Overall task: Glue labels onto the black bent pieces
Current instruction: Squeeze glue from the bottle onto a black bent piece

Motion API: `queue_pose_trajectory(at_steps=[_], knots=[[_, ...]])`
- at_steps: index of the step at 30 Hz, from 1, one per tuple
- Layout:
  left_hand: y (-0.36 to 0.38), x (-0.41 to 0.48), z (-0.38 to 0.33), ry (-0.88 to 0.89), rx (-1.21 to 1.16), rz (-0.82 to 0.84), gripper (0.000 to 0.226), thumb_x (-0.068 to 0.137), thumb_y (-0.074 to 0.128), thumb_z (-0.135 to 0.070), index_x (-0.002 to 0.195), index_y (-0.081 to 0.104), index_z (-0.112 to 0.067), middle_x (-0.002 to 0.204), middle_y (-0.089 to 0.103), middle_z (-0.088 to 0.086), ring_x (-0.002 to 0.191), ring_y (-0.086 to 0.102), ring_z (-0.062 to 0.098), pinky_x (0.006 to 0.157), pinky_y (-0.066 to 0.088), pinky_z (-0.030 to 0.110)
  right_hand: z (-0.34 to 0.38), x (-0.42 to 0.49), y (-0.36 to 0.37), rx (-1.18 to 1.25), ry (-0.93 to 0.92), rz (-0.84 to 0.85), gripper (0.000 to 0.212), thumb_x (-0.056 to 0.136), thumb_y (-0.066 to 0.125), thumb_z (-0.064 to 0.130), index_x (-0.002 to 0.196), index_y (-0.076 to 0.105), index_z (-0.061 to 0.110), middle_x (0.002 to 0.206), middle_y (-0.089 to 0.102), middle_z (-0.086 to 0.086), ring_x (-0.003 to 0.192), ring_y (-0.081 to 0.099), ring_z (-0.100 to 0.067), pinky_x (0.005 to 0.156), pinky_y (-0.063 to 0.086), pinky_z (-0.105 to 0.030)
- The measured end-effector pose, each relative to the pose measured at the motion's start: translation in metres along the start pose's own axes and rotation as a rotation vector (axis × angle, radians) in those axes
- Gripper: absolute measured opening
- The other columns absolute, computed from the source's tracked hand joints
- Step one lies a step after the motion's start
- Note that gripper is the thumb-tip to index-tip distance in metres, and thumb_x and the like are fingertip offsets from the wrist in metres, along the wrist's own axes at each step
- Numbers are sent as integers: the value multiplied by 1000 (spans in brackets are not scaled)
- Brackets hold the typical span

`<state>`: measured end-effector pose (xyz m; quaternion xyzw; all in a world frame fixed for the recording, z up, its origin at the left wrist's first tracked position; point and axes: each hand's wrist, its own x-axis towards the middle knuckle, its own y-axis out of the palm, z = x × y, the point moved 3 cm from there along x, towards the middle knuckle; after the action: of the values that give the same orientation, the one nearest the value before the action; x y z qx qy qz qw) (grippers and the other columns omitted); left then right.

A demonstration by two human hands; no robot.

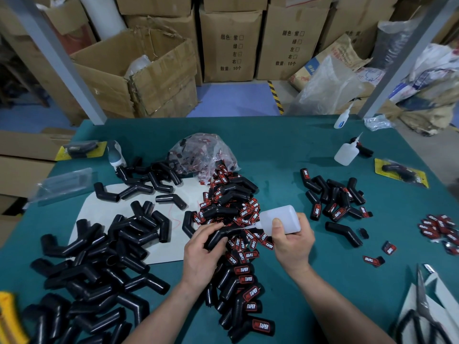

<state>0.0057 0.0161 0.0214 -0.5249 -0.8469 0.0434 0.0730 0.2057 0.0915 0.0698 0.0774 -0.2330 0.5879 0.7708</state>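
Observation:
My left hand (202,254) grips a black bent piece (223,235) at the middle of the green table. My right hand (291,240) holds a white glue bottle (280,220) tipped to the left, its nozzle pointing at the piece. Red-and-black labels (244,214) lie heaped under and behind the piece. Unlabelled bent pieces (99,269) are piled at the left. Labelled pieces (244,291) lie between my forearms, and more labelled pieces (332,197) sit at the right.
A clear bag of labels (203,152) lies behind the heap. Two more glue bottles (346,152) stand at the back right. Scissors (424,309) lie at the lower right, loose labels (439,229) at the right edge. Cardboard boxes (139,70) stand beyond the table.

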Motion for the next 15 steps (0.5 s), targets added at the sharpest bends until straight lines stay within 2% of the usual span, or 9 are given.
queue_pose_trajectory(at_steps=[6, 10, 15], knots=[[0, -3, -4, -35, -55, -11, 53, 88, 76, 4, 111, 74, -44, 115, 67, -23, 92, 69, -7, 75, 51, 4, -1, -1, 0, -13, 0, 5, 28, 76, 62, 38, 78, 54, 11, 60, 46, 21, 57, 50, 17, 52, 32, 2], [0, -3, -4, -61, -85, -9, 47, 89, 75, 5, 112, 74, -36, 113, 67, -21, 90, 69, -6, 74, 53, 7, 2, 2, 0, -20, -11, 1, 29, 77, 61, 36, 78, 55, 8, 60, 44, 21, 59, 49, 19, 53, 31, 2], [0, -3, -4, -68, -81, -15, 46, 88, 76, 5, 111, 74, -34, 113, 68, -18, 88, 69, -6, 75, 53, 7, -2, -2, 1, -23, -5, 9, 37, 76, 61, 38, 75, 56, 2, 59, 44, 20, 55, 48, 16, 51, 31, 0]])
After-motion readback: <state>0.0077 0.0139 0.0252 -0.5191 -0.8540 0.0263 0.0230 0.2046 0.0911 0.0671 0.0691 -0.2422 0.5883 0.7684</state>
